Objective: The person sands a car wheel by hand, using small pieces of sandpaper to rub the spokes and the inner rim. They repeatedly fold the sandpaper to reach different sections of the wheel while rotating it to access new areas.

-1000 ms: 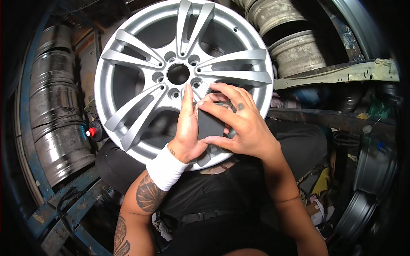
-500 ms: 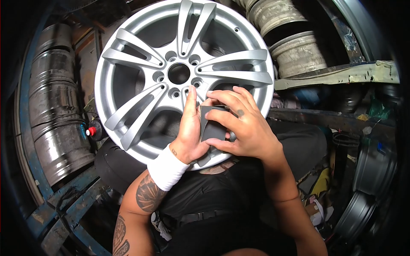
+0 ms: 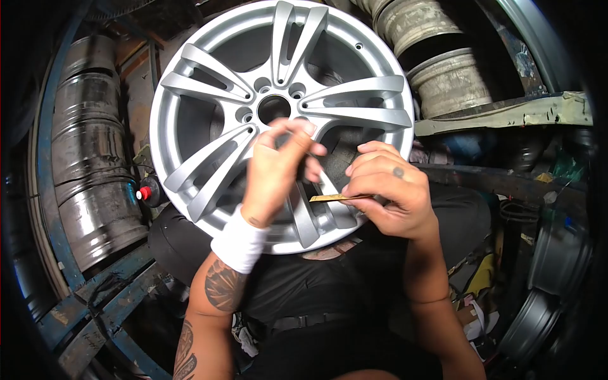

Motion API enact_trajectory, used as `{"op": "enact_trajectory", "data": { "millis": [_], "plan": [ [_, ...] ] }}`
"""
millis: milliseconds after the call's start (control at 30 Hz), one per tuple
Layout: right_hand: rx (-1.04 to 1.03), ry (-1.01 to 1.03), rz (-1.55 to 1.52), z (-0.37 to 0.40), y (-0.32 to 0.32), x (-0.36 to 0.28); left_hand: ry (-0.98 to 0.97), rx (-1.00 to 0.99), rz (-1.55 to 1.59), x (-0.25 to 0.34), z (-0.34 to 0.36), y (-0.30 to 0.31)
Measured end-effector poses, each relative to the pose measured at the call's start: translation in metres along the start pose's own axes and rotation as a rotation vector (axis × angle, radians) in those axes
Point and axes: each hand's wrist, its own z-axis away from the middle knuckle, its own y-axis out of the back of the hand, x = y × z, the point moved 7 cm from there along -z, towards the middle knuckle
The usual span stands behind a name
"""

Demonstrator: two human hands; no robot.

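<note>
A silver alloy wheel (image 3: 304, 234) with split spokes lies face up across the person's lap. Over its lower spokes, just below the centre hole, is my left hand (image 3: 278, 168), with a white band on its wrist. Its fingers are curled and somewhat blurred, and a dark object seems to be between them, too unclear to name. To the right, my right hand (image 3: 389, 190) pinches a thin piece of sandpaper (image 3: 329, 197) between thumb and fingers. The sheet is seen nearly edge-on, its yellowish-brown side showing, above the wheel's lower right part.
Stacked shiny metal rims (image 3: 92, 152) stand at the left beside a blue metal frame (image 3: 60, 313). A small dark bottle with a red cap (image 3: 145, 192) is near the wheel's left edge. More rims (image 3: 449, 82) sit at upper right, above a taped rail (image 3: 506, 113).
My hands have moved apart. The dark grey sheet that was between them now shows edge-on in my right hand. My left hand's fingers have curled. The view has shifted slightly.
</note>
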Motion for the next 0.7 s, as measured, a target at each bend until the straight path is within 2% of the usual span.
{"op": "enact_trajectory", "data": {
  "millis": [33, 167, 233, 300, 467, 600, 700],
  "plan": [
    [0.024, -0.003, -0.017, 0.001, 0.004, 0.001, -0.057, 0.063, -0.101, 0.015, -0.005, 0.015],
    [0.011, -0.01, 0.033, 0.0, 0.0, -0.001, -0.29, 0.27, 0.05, 0.051, -0.033, 0.075],
    [-0.023, 0.018, 0.072, 0.003, -0.008, -0.001, -0.234, 0.288, 0.126, 0.063, -0.033, 0.081],
    [-0.045, 0.024, 0.073, 0.006, -0.013, -0.002, -0.16, 0.22, 0.137, 0.064, -0.036, 0.087],
    [-0.027, -0.004, 0.067, 0.007, -0.008, -0.004, -0.143, 0.266, 0.185, 0.063, -0.039, 0.084],
    [-0.016, -0.006, 0.045, 0.01, -0.008, -0.004, -0.05, 0.164, 0.162, 0.055, -0.048, 0.091],
    [-0.02, -0.01, 0.035, 0.01, -0.01, -0.005, -0.184, 0.194, 0.114, 0.054, -0.049, 0.088]
  ]
}}
